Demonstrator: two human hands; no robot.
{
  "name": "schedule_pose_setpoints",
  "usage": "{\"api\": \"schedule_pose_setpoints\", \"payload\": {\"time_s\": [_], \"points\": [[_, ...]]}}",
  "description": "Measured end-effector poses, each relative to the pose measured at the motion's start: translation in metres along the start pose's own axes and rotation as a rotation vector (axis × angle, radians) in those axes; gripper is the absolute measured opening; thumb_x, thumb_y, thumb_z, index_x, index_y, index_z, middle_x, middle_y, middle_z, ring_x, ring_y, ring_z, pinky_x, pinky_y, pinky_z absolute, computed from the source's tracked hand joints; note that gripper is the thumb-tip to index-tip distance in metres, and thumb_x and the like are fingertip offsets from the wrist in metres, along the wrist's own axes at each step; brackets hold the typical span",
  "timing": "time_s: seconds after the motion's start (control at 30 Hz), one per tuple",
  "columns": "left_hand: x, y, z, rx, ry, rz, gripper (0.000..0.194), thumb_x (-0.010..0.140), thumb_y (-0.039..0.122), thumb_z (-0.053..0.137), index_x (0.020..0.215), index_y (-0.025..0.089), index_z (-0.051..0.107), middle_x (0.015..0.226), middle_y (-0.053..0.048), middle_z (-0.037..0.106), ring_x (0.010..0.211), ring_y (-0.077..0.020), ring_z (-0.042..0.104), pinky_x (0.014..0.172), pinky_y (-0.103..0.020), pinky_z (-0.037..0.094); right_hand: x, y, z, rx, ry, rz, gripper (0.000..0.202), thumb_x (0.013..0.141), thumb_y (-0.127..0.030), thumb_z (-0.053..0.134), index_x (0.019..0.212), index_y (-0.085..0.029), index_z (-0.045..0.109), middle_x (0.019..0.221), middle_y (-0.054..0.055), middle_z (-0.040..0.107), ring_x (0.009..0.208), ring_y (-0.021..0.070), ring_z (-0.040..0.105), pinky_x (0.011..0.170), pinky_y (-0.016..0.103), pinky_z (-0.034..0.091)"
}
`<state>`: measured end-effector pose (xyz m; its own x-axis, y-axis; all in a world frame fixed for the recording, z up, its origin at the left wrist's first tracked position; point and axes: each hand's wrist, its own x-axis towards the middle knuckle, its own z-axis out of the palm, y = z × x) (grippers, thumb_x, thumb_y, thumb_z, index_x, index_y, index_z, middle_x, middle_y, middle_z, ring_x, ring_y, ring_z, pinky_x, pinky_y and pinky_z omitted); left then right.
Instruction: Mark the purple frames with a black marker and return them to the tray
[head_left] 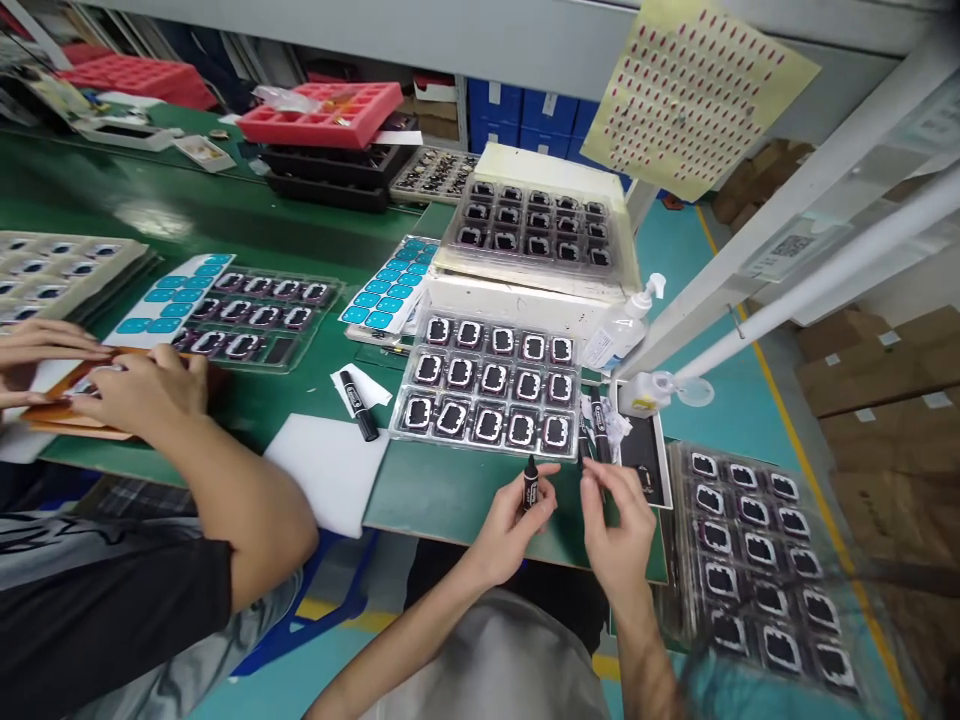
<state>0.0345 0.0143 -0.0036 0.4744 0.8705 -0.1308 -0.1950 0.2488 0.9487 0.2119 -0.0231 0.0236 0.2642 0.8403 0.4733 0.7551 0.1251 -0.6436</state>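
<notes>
My left hand (517, 530) is closed around a black marker (531, 488), which stands nearly upright with its narrow dark end up. To its right, my right hand (621, 520) is pinched, thumb against fingers. A small dark bit shows at those fingertips, but I cannot make out what it is. Just beyond both hands lies a clear plastic tray (480, 447) with rows of black square parts, each with a white frame. Another black marker (599, 425) lies beyond my right hand. A further black marker (358, 405) rests on white paper left of the tray.
A co-worker's hand (150, 390) works over an orange holder at left. White foam (322, 470) lies between us. Stacked trays stand behind (536, 225) and low at right (765, 560). A pump bottle (622, 330) stands by the white post. Blue sticker sheets (394, 285) lie at back left.
</notes>
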Motion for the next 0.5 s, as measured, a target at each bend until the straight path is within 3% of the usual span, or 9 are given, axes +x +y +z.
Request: {"api": "schedule_pose_setpoints", "payload": {"time_s": [0.1, 0.2, 0.3, 0.4, 0.5], "points": [[0.001, 0.009, -0.005, 0.000, -0.091, 0.009, 0.057, 0.096, 0.034, 0.071, 0.152, 0.022, 0.076, 0.114, -0.008, 0.067, 0.097, -0.0246, 0.064, 0.095, -0.041, 0.059, -0.024, -0.010, 0.005, -0.013, -0.106, -0.177, 0.054, 0.109, -0.018, 0.059, 0.160, -0.034, 0.063, 0.108, 0.006, 0.082, 0.096, 0.0236, 0.077, 0.085, 0.042, 0.066], [0.003, 0.019, -0.008, 0.121, -0.219, 0.004, 0.068, 0.074, 0.018, 0.069, 0.141, 0.024, 0.081, 0.128, -0.010, 0.066, 0.127, -0.0337, 0.062, 0.120, -0.049, 0.054, -0.031, -0.012, 0.007, -0.209, -0.230, -0.343, 0.065, 0.105, -0.009, 0.056, 0.161, -0.042, 0.064, 0.104, 0.005, 0.081, 0.095, 0.0244, 0.077, 0.080, 0.041, 0.065], [0.003, 0.028, -0.010, 0.211, -0.308, -0.012, 0.087, 0.068, 0.013, 0.068, 0.155, 0.023, 0.073, 0.139, -0.011, 0.063, 0.136, -0.0364, 0.061, 0.126, -0.054, 0.053, -0.029, -0.002, 0.006, -0.256, -0.261, -0.397, 0.070, 0.103, -0.009, 0.056, 0.164, -0.044, 0.062, 0.094, 0.003, 0.079, 0.094, 0.0270, 0.079, 0.078, 0.043, 0.067], [0.000, 0.044, -0.013, 0.284, -0.377, 0.000, 0.098, 0.077, 0.014, 0.074, 0.173, 0.022, 0.058, 0.160, -0.016, 0.060, 0.146, -0.0373, 0.063, 0.128, -0.054, 0.054, -0.028, 0.013, 0.003, -0.182, -0.198, -0.355, 0.068, 0.103, -0.015, 0.059, 0.163, -0.047, 0.060, 0.094, 0.004, 0.082, 0.089, 0.0302, 0.082, 0.077, 0.050, 0.070], [0.005, 0.072, -0.026, 0.394, -0.328, 0.048, 0.072, 0.103, 0.027, 0.074, 0.174, 0.023, 0.059, 0.161, -0.017, 0.070, 0.136, -0.0310, 0.075, 0.116, -0.044, 0.064, -0.031, 0.023, 0.002, -0.118, 0.004, -0.215, 0.056, 0.099, -0.024, 0.074, 0.149, -0.047, 0.066, 0.102, 0.004, 0.086, 0.084, 0.0315, 0.082, 0.079, 0.056, 0.072]]}}
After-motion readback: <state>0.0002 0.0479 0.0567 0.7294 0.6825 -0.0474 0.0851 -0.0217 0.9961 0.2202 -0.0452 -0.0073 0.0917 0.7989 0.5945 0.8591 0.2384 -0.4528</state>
